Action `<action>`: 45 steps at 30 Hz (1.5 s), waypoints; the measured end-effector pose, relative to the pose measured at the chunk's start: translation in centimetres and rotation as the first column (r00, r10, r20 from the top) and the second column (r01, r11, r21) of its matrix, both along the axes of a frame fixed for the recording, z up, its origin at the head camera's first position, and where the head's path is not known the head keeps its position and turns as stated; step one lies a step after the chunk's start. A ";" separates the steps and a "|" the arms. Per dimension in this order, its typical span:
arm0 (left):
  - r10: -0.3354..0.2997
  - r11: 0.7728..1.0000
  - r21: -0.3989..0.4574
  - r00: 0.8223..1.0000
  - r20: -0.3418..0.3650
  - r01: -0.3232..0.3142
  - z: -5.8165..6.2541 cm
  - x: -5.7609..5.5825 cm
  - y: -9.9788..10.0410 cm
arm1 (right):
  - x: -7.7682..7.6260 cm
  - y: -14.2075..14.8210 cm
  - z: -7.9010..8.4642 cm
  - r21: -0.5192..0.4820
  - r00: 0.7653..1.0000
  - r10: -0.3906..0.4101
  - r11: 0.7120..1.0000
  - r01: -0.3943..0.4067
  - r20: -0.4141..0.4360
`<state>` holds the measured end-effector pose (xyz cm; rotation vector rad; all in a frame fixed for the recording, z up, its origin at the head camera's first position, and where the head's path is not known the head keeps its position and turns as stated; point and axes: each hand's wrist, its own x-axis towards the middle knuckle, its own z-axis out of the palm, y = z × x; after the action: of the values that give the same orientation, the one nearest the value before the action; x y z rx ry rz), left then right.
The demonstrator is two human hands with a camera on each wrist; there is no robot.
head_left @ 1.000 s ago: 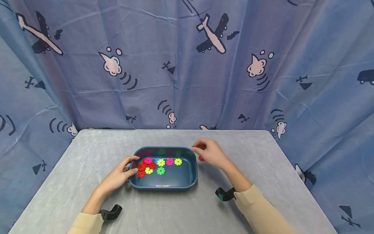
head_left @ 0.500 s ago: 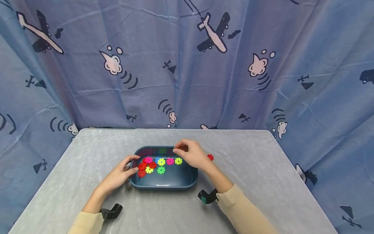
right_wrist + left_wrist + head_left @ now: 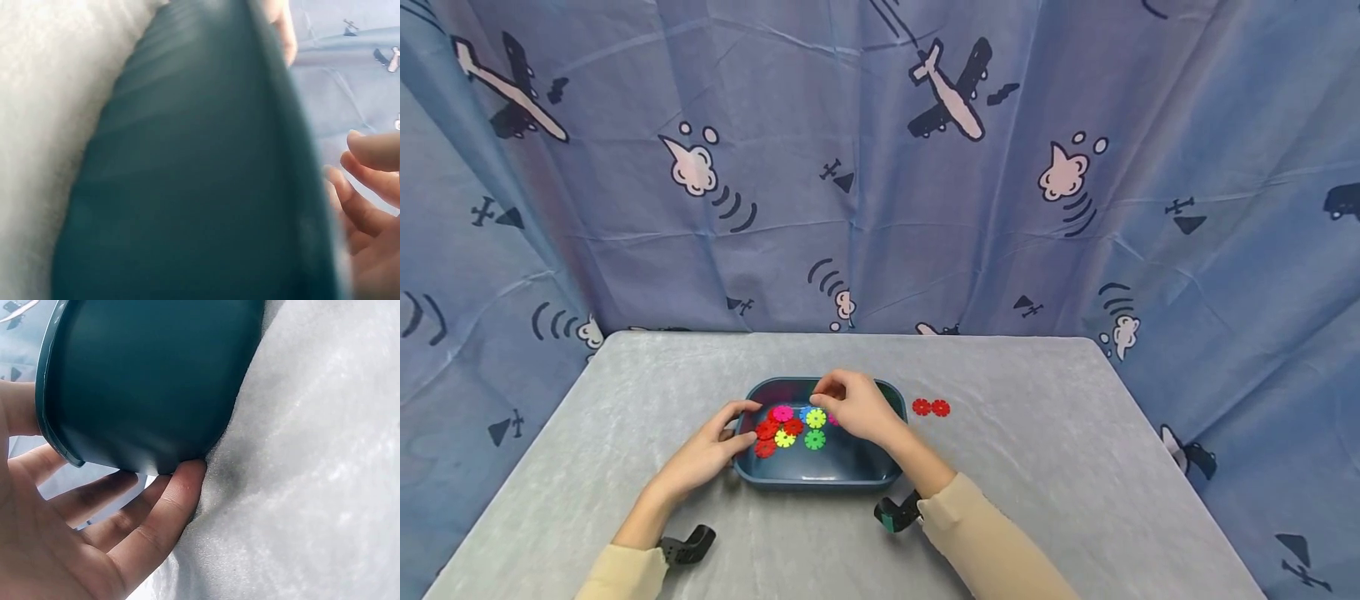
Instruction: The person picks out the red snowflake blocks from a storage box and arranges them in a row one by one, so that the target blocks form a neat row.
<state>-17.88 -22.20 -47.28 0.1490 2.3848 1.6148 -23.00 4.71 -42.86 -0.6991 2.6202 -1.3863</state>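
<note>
A dark teal plastic tray (image 3: 850,467) holds several notched plastic discs in red, pink, yellow, green and blue. My left hand (image 3: 703,450) grips the tray's left end; in the left wrist view its fingers (image 3: 150,531) press the outer wall while another digit reaches over the rim. Above the tray, my right hand (image 3: 857,406) hovers with loosely bent fingers, close over a yellow disc (image 3: 816,418). Nothing shows between the right fingertips (image 3: 356,137) in the right wrist view. A green disc (image 3: 815,440) lies nearer the front, and red discs (image 3: 766,429) cluster at left.
Two red discs (image 3: 931,407) lie side by side on the pale cloth-covered table (image 3: 1037,433), right of the tray. A blue printed curtain (image 3: 865,192) hangs behind the table. Each wrist wears a black camera mount (image 3: 688,546).
My right hand has left the red discs on the table and moved left over the tray, uncovering both discs. My left hand stays on the tray's left end.
</note>
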 end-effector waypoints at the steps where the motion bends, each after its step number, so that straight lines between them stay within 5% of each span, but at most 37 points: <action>1: 0.001 1.000 -0.002 1.000 0.003 -0.001 0.0 0.0 0.0 | -0.1 -0.2 -0.2 0.005 1.000 0.006 1.000 -0.006 -0.002; 18: -0.018 1.000 0.008 1.000 -0.025 0.018 0.1 -0.1 -0.1 | -1.6 -3.2 -3.4 0.196 0.998 0.060 0.979 -0.061 0.010; 26: -0.011 1.000 -0.002 1.000 -0.013 0.011 0.2 -0.1 0.0 | -1.5 -3.9 -3.8 0.333 0.997 0.070 0.940 -0.079 0.039; 45: -0.011 1.000 0.003 1.000 -0.017 0.012 -0.1 -0.1 -0.1 | -1.7 -4.5 -4.5 0.448 0.998 0.058 0.893 -0.048 -0.009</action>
<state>-18.01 -22.33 -47.38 0.1778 2.3901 1.6188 -24.69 0.19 -47.35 -0.7101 2.7591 -0.7111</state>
